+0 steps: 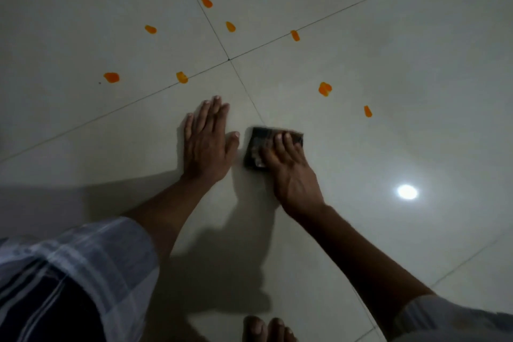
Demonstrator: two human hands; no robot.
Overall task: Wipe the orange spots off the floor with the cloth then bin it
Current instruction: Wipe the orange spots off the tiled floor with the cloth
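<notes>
Head view: dark cloth (273, 150) flat on the pale tiled floor (388, 69), the right hand (291, 175) pressing it with fingers (283, 144) straight on top. Left hand (206, 144) lies beside it, fingers spread flat on the tile. Orange spots (324, 89) dot the floor beyond, apart from the cloth.

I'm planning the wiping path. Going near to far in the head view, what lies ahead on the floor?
Toes → left hand flat on the floor and right hand pressing the dark cloth, about level → the nearest orange spots → the farthest orange spot.
</notes>
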